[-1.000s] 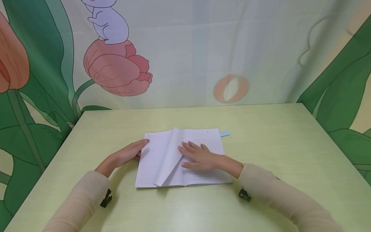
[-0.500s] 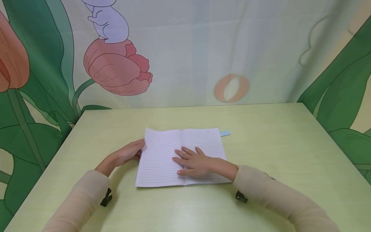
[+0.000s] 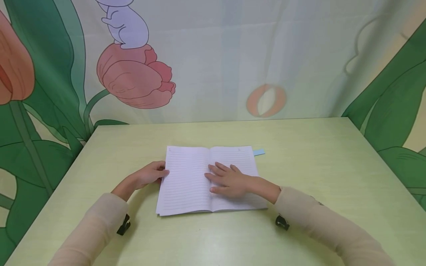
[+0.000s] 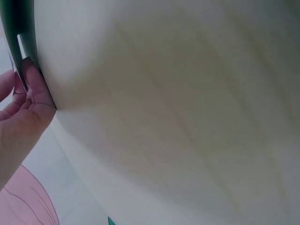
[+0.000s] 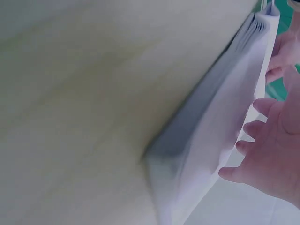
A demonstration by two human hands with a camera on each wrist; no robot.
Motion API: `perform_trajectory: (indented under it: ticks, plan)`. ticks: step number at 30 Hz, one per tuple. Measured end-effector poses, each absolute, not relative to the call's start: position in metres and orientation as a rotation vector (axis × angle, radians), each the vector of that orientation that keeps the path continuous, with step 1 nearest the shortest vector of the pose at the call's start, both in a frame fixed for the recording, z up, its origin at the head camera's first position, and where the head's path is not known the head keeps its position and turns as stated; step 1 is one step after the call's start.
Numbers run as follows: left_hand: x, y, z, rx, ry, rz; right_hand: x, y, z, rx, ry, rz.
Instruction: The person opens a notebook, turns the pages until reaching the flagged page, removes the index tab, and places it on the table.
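An open notebook with lined white pages lies on the table, its fold running down the middle. My left hand pinches its left edge, thumb on top of the page and the other fingers beneath. In the left wrist view the left hand shows at the far left, around the notebook's edge. Over the right page and near the fold, my right hand is spread with straight fingers. The right wrist view shows those fingers along the page; whether every fingertip touches, I cannot tell.
A light blue tab sticks out at the notebook's upper right. The pale green table ends at a wall hanging printed with flowers and an animal. Black wrist straps show below the sleeves.
A page that stood half turned at the fold has gone over to the left and now lies on that side. The left thumb has come onto it; the right hand slid left, then back right.
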State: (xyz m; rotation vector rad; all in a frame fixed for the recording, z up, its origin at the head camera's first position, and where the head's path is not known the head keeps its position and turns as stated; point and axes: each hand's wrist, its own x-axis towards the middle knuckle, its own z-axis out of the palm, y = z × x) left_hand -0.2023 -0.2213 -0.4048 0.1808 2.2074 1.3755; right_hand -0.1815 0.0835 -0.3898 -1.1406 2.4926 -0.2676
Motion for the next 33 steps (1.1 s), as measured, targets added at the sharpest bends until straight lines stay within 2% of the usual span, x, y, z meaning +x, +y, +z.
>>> perform_trajectory:
  ticks: [21, 33]
  plan:
    - [-0.203, -0.219, -0.404, 0.145, 2.291, 1.341, -0.228, 0.150, -0.398, -0.861, 2.665, -0.335]
    - [-0.203, -0.217, -0.401, 0.111, 2.262, 1.330, -0.246, 0.166, -0.404, -0.753, 2.690, -0.350]
